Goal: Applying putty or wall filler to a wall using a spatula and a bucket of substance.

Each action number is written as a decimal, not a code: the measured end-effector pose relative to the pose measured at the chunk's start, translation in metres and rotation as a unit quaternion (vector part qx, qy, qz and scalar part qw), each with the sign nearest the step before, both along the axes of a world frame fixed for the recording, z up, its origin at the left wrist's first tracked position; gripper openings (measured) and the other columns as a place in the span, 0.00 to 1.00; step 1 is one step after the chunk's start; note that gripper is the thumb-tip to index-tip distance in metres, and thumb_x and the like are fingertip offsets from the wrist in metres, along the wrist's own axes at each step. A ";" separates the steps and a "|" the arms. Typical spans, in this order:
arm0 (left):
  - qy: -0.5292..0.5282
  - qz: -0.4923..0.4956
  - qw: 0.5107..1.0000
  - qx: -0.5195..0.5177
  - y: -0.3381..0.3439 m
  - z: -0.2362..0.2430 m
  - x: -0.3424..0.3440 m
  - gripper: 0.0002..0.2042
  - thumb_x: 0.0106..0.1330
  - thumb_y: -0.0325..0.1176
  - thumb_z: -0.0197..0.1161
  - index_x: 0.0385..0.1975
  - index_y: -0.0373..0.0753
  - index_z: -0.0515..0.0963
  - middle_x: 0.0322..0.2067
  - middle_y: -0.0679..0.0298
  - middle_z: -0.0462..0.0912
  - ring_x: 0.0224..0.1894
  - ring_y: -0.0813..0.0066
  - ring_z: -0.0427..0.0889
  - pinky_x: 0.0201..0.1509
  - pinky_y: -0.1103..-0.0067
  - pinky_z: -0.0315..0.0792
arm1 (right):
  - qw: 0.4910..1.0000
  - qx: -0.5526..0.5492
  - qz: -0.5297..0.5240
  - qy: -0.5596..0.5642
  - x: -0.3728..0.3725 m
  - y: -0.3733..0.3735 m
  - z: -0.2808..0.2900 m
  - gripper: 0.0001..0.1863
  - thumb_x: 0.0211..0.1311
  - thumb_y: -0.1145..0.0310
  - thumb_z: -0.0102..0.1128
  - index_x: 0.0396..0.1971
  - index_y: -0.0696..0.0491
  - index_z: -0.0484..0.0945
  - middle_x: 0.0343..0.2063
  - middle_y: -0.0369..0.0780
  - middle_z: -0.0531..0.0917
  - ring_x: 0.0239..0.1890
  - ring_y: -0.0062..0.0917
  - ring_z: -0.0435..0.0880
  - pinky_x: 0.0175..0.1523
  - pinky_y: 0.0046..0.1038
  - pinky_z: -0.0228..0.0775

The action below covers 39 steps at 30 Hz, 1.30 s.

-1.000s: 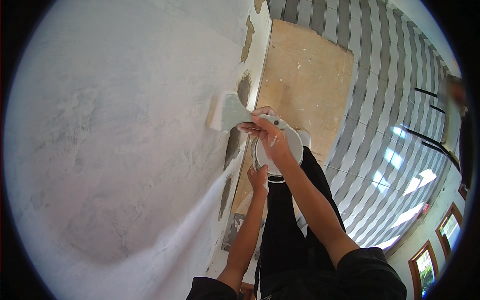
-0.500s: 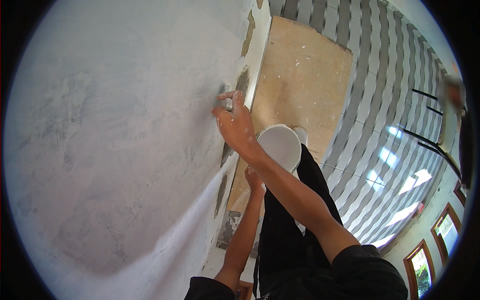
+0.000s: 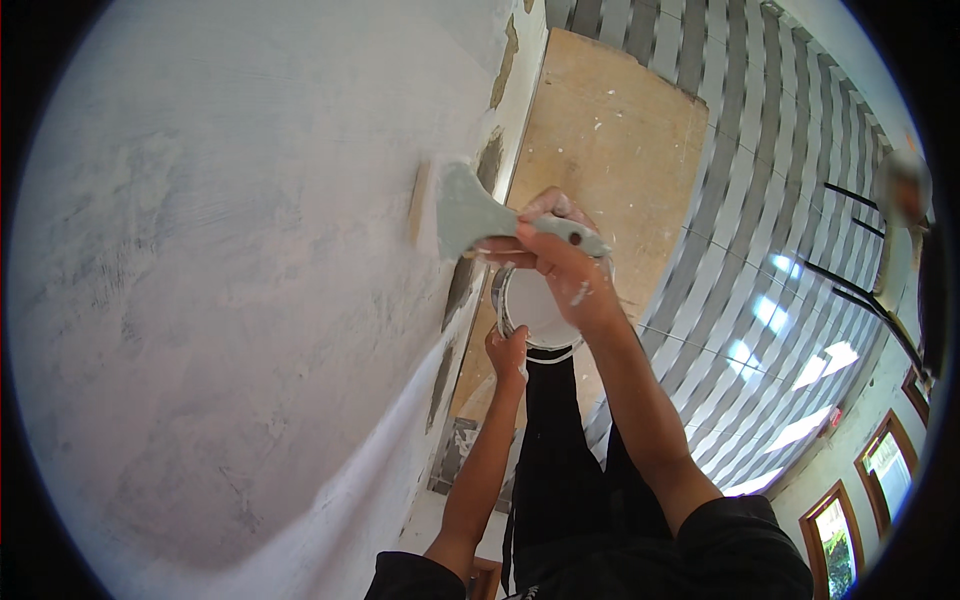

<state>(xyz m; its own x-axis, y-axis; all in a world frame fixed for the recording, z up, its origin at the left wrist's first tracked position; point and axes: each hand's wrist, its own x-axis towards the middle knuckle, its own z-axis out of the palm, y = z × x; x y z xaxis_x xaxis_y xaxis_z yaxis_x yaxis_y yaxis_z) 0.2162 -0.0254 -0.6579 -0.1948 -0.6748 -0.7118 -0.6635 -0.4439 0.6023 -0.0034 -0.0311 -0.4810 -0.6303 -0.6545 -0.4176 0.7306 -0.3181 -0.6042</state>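
Note:
My right hand [image 3: 575, 270] is closed around the handle of a wide, pale grey-green putty knife [image 3: 465, 212], whose broad blade points left at the wall [image 3: 250, 250]. A narrow tan strip shows just past the blade's edge; what it is I cannot tell. White smears mark my fingers. Below the right hand, my left hand [image 3: 508, 355] grips the near left rim of a white bucket [image 3: 535, 308] with a thin handle hanging at its near side. The bucket's pale inside shows only in part, since my right hand covers its far right side.
Bare grey and brown patches [image 3: 463, 290] run down the wall's right edge. A tan board [image 3: 610, 140] with white specks lies beside it. Beyond spreads a floor of grey and white striped tiles [image 3: 760, 220]. Brown-framed windows [image 3: 838, 535] and black bars [image 3: 865, 285] stand at the right.
My right hand has drawn back from the wall to the right, over the bucket, and the putty knife's blade now shows broadside. The bucket has shifted slightly left and nearer.

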 end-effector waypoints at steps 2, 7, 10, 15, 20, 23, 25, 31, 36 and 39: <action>-0.024 -0.014 0.999 -0.028 -0.001 0.013 -0.009 0.14 0.44 0.29 0.60 0.30 0.27 0.78 0.26 0.53 0.81 0.28 0.63 0.79 0.35 0.71 0.71 | 0.999 -0.033 0.004 -0.020 -0.004 0.012 -0.014 0.06 0.64 0.71 0.51 0.38 0.51 0.66 0.32 0.47 0.82 0.40 0.37 0.85 0.48 0.36 0.77; 0.060 0.038 0.997 0.003 -0.009 0.007 -0.001 0.12 0.45 0.28 0.60 0.30 0.28 0.78 0.24 0.57 0.81 0.26 0.66 0.78 0.34 0.73 0.71 | 0.995 -0.061 0.001 -0.085 -0.003 0.034 -0.027 0.06 0.64 0.73 0.52 0.39 0.53 0.67 0.32 0.42 0.81 0.38 0.34 0.85 0.48 0.35 0.78; 0.036 0.022 0.999 0.011 -0.012 0.016 -0.008 0.12 0.45 0.27 0.60 0.29 0.28 0.78 0.25 0.58 0.81 0.27 0.69 0.78 0.34 0.74 0.71 | 0.996 -0.037 -0.002 -0.077 -0.008 0.064 -0.037 0.06 0.64 0.72 0.51 0.39 0.52 0.66 0.31 0.43 0.81 0.36 0.36 0.86 0.48 0.36 0.78; 0.075 0.035 0.997 -0.003 -0.018 0.044 -0.029 0.11 0.46 0.26 0.59 0.30 0.28 0.77 0.26 0.58 0.82 0.27 0.70 0.78 0.35 0.75 0.71 | 0.995 0.072 0.030 -0.057 -0.015 0.109 -0.042 0.09 0.63 0.66 0.49 0.40 0.51 0.65 0.32 0.46 0.83 0.36 0.35 0.86 0.48 0.34 0.77; 0.082 0.030 0.996 -0.001 -0.019 0.045 -0.037 0.12 0.47 0.25 0.59 0.32 0.29 0.78 0.28 0.59 0.83 0.30 0.70 0.80 0.38 0.76 0.72 | 0.964 0.236 0.115 0.044 -0.013 0.129 -0.048 0.09 0.62 0.69 0.54 0.40 0.55 0.73 0.33 0.45 0.83 0.37 0.30 0.85 0.47 0.33 0.77; 0.104 0.041 0.994 -0.004 -0.018 0.051 -0.046 0.12 0.47 0.25 0.59 0.32 0.29 0.78 0.28 0.59 0.83 0.30 0.71 0.80 0.39 0.76 0.72 | 0.913 0.277 0.189 0.233 0.007 0.122 -0.080 0.09 0.60 0.70 0.57 0.40 0.56 0.77 0.34 0.42 0.83 0.38 0.28 0.84 0.47 0.31 0.76; 0.101 0.046 0.994 -0.010 -0.013 0.056 -0.055 0.11 0.48 0.25 0.59 0.33 0.29 0.78 0.29 0.59 0.83 0.29 0.72 0.80 0.38 0.76 0.72 | 0.844 0.310 0.260 0.352 0.013 0.114 -0.089 0.11 0.58 0.70 0.60 0.41 0.55 0.77 0.34 0.42 0.82 0.38 0.30 0.82 0.47 0.31 0.73; 0.119 0.020 0.992 0.040 -0.011 0.060 -0.058 0.13 0.49 0.21 0.58 0.37 0.31 0.77 0.32 0.64 0.80 0.33 0.75 0.77 0.40 0.78 0.70 | 0.767 0.353 0.306 0.439 0.026 0.087 -0.138 0.10 0.53 0.72 0.60 0.37 0.55 0.78 0.36 0.48 0.82 0.40 0.41 0.81 0.46 0.33 0.71; 0.121 0.014 0.992 -0.009 -0.007 0.060 -0.063 0.10 0.48 0.25 0.59 0.31 0.30 0.78 0.27 0.61 0.83 0.28 0.73 0.79 0.35 0.76 0.72 | 0.778 0.341 0.288 0.443 0.028 0.084 -0.170 0.10 0.52 0.74 0.60 0.36 0.55 0.78 0.34 0.48 0.82 0.39 0.42 0.82 0.43 0.35 0.72; 0.122 0.029 0.992 -0.004 -0.012 0.060 -0.063 0.10 0.47 0.25 0.59 0.31 0.30 0.78 0.26 0.61 0.83 0.27 0.74 0.79 0.34 0.76 0.71 | 0.796 0.330 0.276 0.426 0.023 0.084 -0.162 0.11 0.53 0.72 0.61 0.38 0.55 0.78 0.31 0.45 0.83 0.36 0.35 0.84 0.42 0.33 0.73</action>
<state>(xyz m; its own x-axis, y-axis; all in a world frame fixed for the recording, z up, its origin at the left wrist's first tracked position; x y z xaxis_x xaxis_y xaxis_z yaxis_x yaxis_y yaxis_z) 0.1534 -0.0369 -0.5977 -0.3209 -0.6954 -0.6430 -0.4703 -0.4723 0.7455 0.0197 0.0524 -0.6432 -0.5608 -0.7455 -0.3602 -0.1149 0.5009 -0.8579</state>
